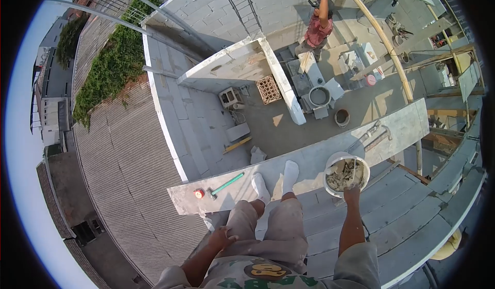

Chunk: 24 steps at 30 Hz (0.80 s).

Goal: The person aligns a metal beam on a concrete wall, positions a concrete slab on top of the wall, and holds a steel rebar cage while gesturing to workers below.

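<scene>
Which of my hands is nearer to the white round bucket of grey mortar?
Right: your right hand is at the bucket's rim; your left hand is by your left thigh.

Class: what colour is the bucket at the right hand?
The bucket is white, as the head view shows.

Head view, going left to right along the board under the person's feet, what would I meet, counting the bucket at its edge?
Small red object, green-handled hammer, left sock, right sock, bucket, brown-handled hammer.
</scene>
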Available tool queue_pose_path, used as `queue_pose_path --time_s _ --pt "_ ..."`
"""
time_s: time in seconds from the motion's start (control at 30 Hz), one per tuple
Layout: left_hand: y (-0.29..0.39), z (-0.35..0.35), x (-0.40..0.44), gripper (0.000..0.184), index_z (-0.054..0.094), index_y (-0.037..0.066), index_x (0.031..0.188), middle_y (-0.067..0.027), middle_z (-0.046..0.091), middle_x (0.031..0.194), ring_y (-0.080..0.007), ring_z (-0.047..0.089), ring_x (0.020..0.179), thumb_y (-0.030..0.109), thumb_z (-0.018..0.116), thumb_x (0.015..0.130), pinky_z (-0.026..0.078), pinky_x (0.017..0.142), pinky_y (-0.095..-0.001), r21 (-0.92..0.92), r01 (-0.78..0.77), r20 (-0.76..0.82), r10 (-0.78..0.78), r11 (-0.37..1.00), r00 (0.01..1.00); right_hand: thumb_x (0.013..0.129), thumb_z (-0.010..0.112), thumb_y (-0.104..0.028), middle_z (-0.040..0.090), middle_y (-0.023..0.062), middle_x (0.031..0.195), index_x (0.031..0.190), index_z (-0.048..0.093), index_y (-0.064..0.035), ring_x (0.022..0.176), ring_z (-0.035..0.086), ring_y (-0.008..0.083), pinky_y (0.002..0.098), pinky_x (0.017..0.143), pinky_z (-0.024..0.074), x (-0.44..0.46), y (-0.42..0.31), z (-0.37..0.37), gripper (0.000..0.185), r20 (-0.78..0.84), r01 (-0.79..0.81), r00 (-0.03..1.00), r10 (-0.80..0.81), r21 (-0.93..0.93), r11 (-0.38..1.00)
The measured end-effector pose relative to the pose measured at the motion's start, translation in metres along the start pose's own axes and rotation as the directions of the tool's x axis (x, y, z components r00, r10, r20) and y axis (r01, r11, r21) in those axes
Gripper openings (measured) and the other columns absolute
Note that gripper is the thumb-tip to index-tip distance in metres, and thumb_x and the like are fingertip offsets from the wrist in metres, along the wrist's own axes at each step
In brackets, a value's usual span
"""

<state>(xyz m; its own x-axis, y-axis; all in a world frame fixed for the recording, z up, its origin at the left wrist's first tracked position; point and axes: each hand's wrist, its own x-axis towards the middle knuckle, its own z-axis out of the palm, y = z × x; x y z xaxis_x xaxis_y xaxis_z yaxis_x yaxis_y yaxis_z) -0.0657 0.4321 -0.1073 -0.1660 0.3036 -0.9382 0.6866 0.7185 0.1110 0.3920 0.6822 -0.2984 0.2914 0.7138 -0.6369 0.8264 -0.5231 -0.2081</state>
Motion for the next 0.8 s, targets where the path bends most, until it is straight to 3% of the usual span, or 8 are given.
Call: queue_pose_path --time_s 0.13,0.23,0.3,0.4,0.53,0.6,0.7,0.8 --pt "0.033 0.013 -0.011 0.058 0.056 0.012 0.120 -0.0160 0.052 0.122 -0.0324 0.048 0.116 0.046 0.068 0.075 0.040 0.098 -0.0418 -0.039 -0.061 -0.077 0.057 0.997 0.995 0.074 0.067 -0.026 0.054 0.0266 0.116 0.123 0.050 -0.0005 0.108 0.052 0.0414 0.0433 0.092 0.0422 -0.077 -0.042 0.009 0.058 0.251 0.252 0.933 -0.257 0.052 0.966" --pt "0.059 0.002 -0.018 0.047 0.057 0.017 0.118 -0.0137 0.052 0.120 -0.0318 0.046 0.118 0.040 0.066 0.078 0.041 0.096 -0.0430 0.006 -0.089 -0.044 0.089 0.996 0.995 0.074 0.068 -0.033 0.053 0.0253 0.118 0.123 0.052 -0.0021 0.114 0.048 0.0392 0.0411 0.096 0.0400 -0.149 -0.102 -0.023 0.060 0.617 0.385 0.684 -0.388 0.146 0.911" --pt "0.057 -0.002 -0.007 0.041 0.059 0.016 0.113 -0.0140 0.054 0.116 -0.0322 0.050 0.113 0.038 0.065 0.078 0.043 0.092 -0.0433 0.019 -0.115 -0.100 0.116 0.993 0.988 0.076 0.065 -0.029 0.056 0.0205 0.115 0.118 0.056 -0.0078 0.112 0.050 0.0373 0.0418 0.093 0.0424 -0.181 -0.124 -0.032 0.049 0.700 0.668 0.475 -0.533 0.108 0.737" --pt "0.051 0.004 0.000 0.034 0.061 0.014 0.106 -0.0143 0.058 0.107 -0.0324 0.055 0.103 0.035 0.064 0.079 0.045 0.086 -0.0433 -0.006 -0.157 -0.144 0.155 0.988 0.977 0.074 0.065 -0.025 0.056 0.0189 0.115 0.110 0.061 -0.0106 0.112 0.049 0.0346 0.0412 0.092 0.0418 -0.193 -0.113 -0.012 0.039 0.854 0.741 0.400 -0.332 -0.088 0.666" --pt "0.044 -0.004 0.008 0.026 0.065 0.012 0.097 -0.0152 0.063 0.092 -0.0327 0.062 0.087 0.030 0.065 0.078 0.048 0.077 -0.0420 -0.048 -0.178 -0.204 0.164 0.983 0.965 0.076 0.061 -0.020 0.060 0.0172 0.101 0.093 0.064 -0.0100 0.098 0.056 0.0343 0.0423 0.083 0.0446 -0.196 -0.133 -0.035 0.020 0.697 0.781 0.497 -0.517 -0.100 0.617" --pt "0.036 -0.013 0.007 0.024 0.067 0.011 0.094 -0.0138 0.065 0.086 -0.0294 0.063 0.081 0.028 0.065 0.077 0.048 0.073 -0.0396 -0.223 -0.203 -0.021 0.204 0.953 0.979 0.074 0.060 -0.018 0.062 0.0169 0.090 0.084 0.063 -0.0083 0.089 0.059 0.0342 0.0429 0.077 0.0457 -0.196 -0.152 -0.057 0.014 0.723 0.639 0.522 -0.453 0.019 0.769" --pt "0.053 -0.052 -0.016 0.023 0.069 0.009 0.092 -0.0112 0.067 0.080 -0.0230 0.063 0.073 0.026 0.066 0.077 0.048 0.068 -0.0356 -0.431 -0.158 0.253 0.288 0.888 0.924 0.074 0.059 -0.017 0.063 0.0166 0.081 0.082 0.062 -0.0070 0.081 0.061 0.0343 0.0418 0.073 0.0455 -0.213 -0.169 -0.093 0.013 0.863 0.592 0.311 -0.399 0.153 0.791" --pt "0.066 -0.060 -0.029 0.024 0.069 0.007 0.093 -0.0080 0.067 0.077 -0.0172 0.062 0.073 0.025 0.067 0.077 0.048 0.067 -0.0312 -0.405 0.009 0.496 0.211 0.914 0.842 0.080 0.059 -0.018 0.064 0.0137 0.083 0.091 0.062 -0.0054 0.080 0.063 0.0279 0.0376 0.073 0.0467 -0.195 -0.162 -0.079 0.017 0.857 0.485 0.388 -0.340 0.123 0.866"
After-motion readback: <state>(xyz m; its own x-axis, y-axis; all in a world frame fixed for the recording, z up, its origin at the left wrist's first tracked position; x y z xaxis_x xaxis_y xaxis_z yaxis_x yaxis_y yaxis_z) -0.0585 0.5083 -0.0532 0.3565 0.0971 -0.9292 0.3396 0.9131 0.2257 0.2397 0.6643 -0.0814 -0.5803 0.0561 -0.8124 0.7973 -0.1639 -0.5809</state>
